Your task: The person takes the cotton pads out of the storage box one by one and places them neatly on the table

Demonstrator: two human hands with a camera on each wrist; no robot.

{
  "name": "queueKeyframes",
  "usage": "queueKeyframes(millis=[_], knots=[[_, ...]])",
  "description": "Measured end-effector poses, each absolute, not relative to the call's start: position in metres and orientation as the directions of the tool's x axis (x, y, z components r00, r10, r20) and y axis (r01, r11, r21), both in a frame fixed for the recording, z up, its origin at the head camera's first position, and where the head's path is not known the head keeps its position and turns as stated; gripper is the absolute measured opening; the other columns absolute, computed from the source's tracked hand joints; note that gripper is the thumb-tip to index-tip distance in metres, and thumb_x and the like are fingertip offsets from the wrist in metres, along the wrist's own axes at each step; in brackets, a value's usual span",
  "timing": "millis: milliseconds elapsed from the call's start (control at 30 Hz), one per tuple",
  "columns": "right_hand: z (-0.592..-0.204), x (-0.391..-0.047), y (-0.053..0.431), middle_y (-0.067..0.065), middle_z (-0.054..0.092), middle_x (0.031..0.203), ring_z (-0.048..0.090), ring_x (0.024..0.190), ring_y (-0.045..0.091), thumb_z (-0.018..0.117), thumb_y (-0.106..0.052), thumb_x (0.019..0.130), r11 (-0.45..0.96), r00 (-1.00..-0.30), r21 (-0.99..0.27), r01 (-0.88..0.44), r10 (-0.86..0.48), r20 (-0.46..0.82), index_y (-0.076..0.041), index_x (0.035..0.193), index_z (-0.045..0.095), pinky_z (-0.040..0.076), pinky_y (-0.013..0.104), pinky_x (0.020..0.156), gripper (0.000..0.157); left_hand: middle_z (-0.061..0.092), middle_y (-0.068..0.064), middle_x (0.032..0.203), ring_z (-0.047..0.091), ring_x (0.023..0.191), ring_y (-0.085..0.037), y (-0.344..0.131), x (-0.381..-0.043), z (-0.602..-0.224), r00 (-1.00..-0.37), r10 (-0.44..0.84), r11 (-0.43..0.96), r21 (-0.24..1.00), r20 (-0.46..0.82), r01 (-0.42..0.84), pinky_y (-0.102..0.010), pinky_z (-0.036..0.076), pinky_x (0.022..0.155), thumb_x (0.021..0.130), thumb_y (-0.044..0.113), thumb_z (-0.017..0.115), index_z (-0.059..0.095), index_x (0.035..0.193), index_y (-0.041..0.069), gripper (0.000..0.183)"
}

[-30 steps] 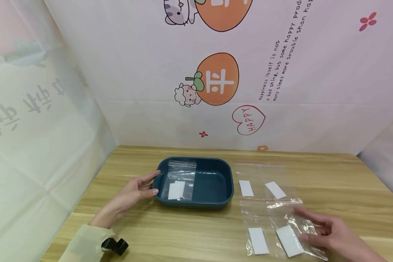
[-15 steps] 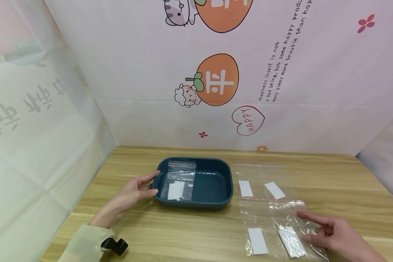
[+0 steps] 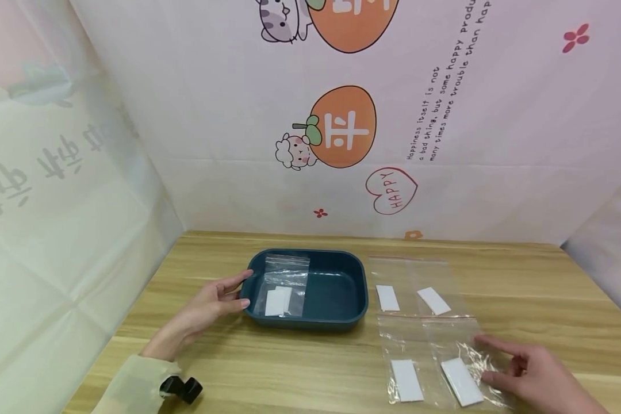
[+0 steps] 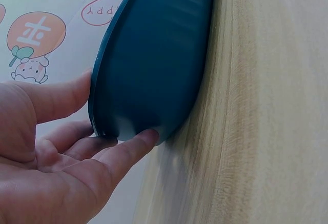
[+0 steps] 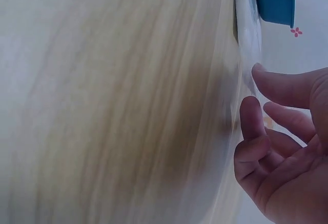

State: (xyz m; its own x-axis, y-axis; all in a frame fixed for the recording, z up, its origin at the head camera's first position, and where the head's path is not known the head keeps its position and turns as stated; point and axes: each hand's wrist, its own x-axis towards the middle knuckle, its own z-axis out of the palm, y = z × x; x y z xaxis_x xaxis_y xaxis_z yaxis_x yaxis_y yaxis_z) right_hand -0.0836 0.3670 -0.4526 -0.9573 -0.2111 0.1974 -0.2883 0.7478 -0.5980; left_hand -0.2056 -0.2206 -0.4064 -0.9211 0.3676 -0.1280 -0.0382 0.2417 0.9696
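Note:
My left hand (image 3: 212, 302) holds the left end of a dark blue rectangular tray (image 3: 336, 325); in the left wrist view its thumb is at the rim and its fingers lie against the end wall. Inside the tray, on the left, is a clear zip bag (image 3: 287, 277) with white rectangular pieces (image 3: 276, 302). To the right, clear zip bags (image 3: 419, 345) lie in two overlapping rows, a flat white piece showing in each. My right hand (image 3: 535, 368) touches the right edge of the front-right bag, thumb and index finger apart, beside its white piece (image 3: 462, 382).
The wood-grain table (image 3: 300, 374) runs up to a printed cloth backdrop (image 3: 238, 190) behind the tray. Another cloth (image 3: 83, 241) hangs along the left. A black device (image 3: 181, 389) is at the left wrist, over a pale sleeve (image 3: 140, 385).
My right hand has shifted slightly right along the front-right bag, whose plastic has moved a little under it. The left hand and tray have stayed in place.

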Motion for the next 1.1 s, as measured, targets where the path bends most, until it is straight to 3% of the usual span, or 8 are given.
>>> queueKeyframes(millis=[233, 267, 367, 467, 700, 867, 1000, 1100], knots=[[-0.453, -0.081, 0.375, -0.02, 0.036, 0.058, 0.033, 0.049, -0.005, 0.089, -0.008, 0.083, 0.747, -0.95, -0.587, -0.313, -0.236, 0.206, -0.015, 0.135, 0.073, 0.032, 0.022, 0.042, 0.055, 0.025, -0.018, 0.17, 0.034, 0.149, -0.047, -0.221, -0.205, -0.407, -0.919, 0.371, 0.24, 0.97, -0.13, -0.04, -0.052, 0.037, 0.117, 0.101, 0.006, 0.07, 0.038, 0.163, 0.005, 0.07], [-0.454, -0.081, 0.374, -0.024, 0.044, 0.063, 0.031, 0.049, -0.006, 0.089, -0.007, 0.082, 0.742, -0.941, -0.579, -0.338, -0.247, 0.233, -0.016, 0.134, 0.073, 0.032, 0.021, 0.041, 0.056, 0.025, -0.019, 0.17, 0.034, 0.149, -0.047, -0.221, -0.205, -0.407, -0.919, 0.372, 0.24, 0.97, -0.13, -0.04, -0.052, 0.037, 0.117, 0.101, 0.006, 0.07, 0.038, 0.163, 0.005, 0.07], [-0.456, -0.083, 0.371, -0.031, 0.065, 0.102, 0.029, 0.049, -0.01, 0.09, -0.003, 0.08, 0.712, -0.903, -0.558, -0.426, -0.296, 0.313, -0.017, 0.135, 0.074, 0.032, 0.017, 0.04, 0.059, 0.024, -0.019, 0.17, 0.033, 0.149, -0.047, -0.221, -0.205, -0.406, -0.92, 0.372, 0.238, 0.971, -0.128, -0.04, -0.052, 0.037, 0.117, 0.101, 0.008, 0.071, 0.037, 0.163, 0.004, 0.071], [-0.46, -0.086, 0.37, -0.031, 0.049, 0.144, 0.027, 0.052, -0.012, 0.088, 0.0, 0.081, 0.673, -0.859, -0.535, -0.511, -0.375, 0.349, -0.013, 0.135, 0.073, 0.033, 0.014, 0.042, 0.058, 0.024, -0.019, 0.17, 0.033, 0.15, -0.047, -0.221, -0.205, -0.406, -0.92, 0.371, 0.237, 0.971, -0.127, -0.038, -0.052, 0.036, 0.117, 0.101, 0.008, 0.071, 0.037, 0.163, 0.004, 0.072], [-0.467, -0.088, 0.376, -0.026, 0.045, 0.146, 0.051, 0.092, -0.017, 0.084, -0.003, 0.087, 0.66, -0.86, -0.555, -0.506, -0.433, 0.27, -0.01, 0.132, 0.075, 0.043, 0.013, 0.056, 0.047, 0.024, -0.02, 0.17, 0.034, 0.149, -0.047, -0.22, -0.204, -0.406, -0.922, 0.365, 0.242, 0.969, -0.13, -0.041, -0.052, 0.038, 0.116, 0.101, 0.007, 0.071, 0.038, 0.163, 0.004, 0.071], [-0.47, -0.087, 0.38, -0.025, 0.048, 0.144, 0.05, 0.119, -0.01, 0.086, -0.006, 0.086, 0.682, -0.876, -0.553, -0.479, -0.409, 0.255, -0.012, 0.131, 0.077, 0.047, 0.014, 0.063, 0.045, 0.024, -0.02, 0.17, 0.035, 0.149, -0.047, -0.22, -0.204, -0.406, -0.925, 0.354, 0.242, 0.969, -0.135, -0.049, -0.052, 0.038, 0.117, 0.101, 0.005, 0.069, 0.038, 0.163, 0.005, 0.069], [-0.469, -0.086, 0.38, -0.026, 0.047, 0.144, 0.049, 0.122, -0.01, 0.085, -0.007, 0.087, 0.683, -0.881, -0.56, -0.469, -0.408, 0.241, -0.012, 0.131, 0.076, 0.049, 0.013, 0.067, 0.046, 0.024, -0.02, 0.17, 0.035, 0.149, -0.047, -0.22, -0.204, -0.405, -0.926, 0.351, 0.251, 0.967, -0.136, -0.047, -0.052, 0.039, 0.116, 0.101, 0.005, 0.069, 0.039, 0.163, 0.006, 0.068], [-0.465, -0.084, 0.377, -0.028, 0.047, 0.144, 0.053, 0.099, -0.017, 0.085, -0.003, 0.086, 0.664, -0.875, -0.573, -0.481, -0.402, 0.269, -0.013, 0.131, 0.077, 0.046, 0.012, 0.058, 0.046, 0.024, -0.019, 0.171, 0.034, 0.149, -0.047, -0.22, -0.205, -0.405, -0.924, 0.359, 0.243, 0.969, -0.134, -0.045, -0.051, 0.039, 0.116, 0.101, 0.005, 0.069, 0.038, 0.163, 0.004, 0.069]])
